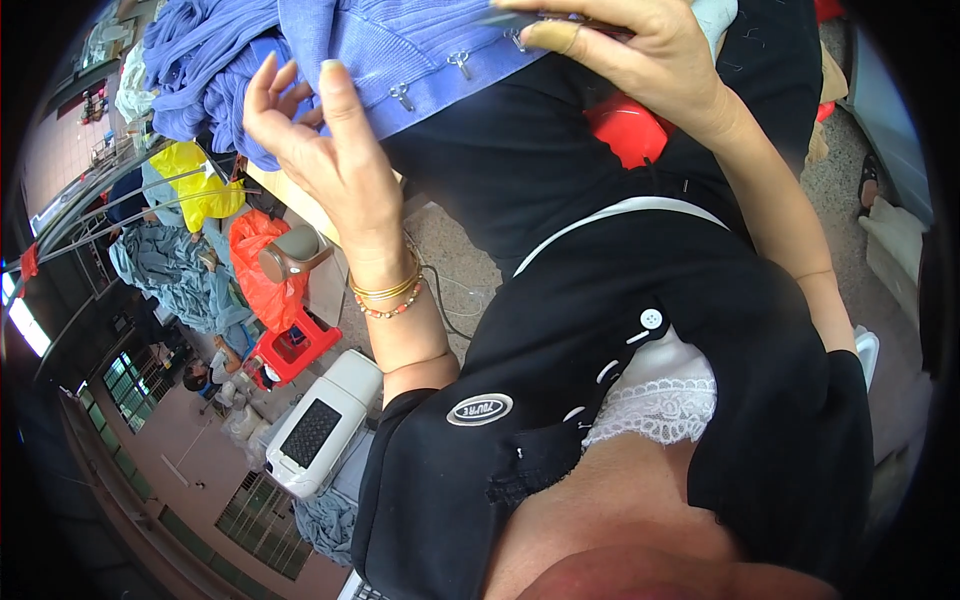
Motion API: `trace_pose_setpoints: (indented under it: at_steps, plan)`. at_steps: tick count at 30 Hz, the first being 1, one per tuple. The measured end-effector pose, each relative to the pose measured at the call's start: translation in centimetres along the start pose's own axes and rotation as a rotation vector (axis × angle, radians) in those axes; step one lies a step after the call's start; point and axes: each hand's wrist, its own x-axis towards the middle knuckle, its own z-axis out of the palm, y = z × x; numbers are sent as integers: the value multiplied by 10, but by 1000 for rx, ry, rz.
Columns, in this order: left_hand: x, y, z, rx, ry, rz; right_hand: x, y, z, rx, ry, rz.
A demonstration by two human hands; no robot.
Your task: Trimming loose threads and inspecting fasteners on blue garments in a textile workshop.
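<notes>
A blue ribbed knit garment is spread across my dark-clad lap and runs off the top edge. Along its smooth border sit small metal clasps, spaced apart. My left hand hovers at the near edge of the knit, fingers apart and thumb raised, with nothing visible in it. At the top, my right hand is closed around a slim dark tool, which is blurred, so its kind is unclear. A tan wrap covers the right thumb. Beneath that hand lies a red object on my lap.
To the left are a yellow bag, heaped grey-blue cloth, an orange-red bag, a red plastic stool and a white machine housing. Thin metal rails cross there. Another person is farther back.
</notes>
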Motion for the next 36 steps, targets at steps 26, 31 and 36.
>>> trace_pose_setpoints:
  at_steps: [26,31,36]
  plan:
    - [-28,-39,-37,287,154,123,-5,6,-1,-218,-113,89]
    - [-27,-10,-33,237,-24,362,1,1,0,-252,-88,0]
    - [-31,-23,-19,159,82,360,27,-34,10,-237,-169,85]
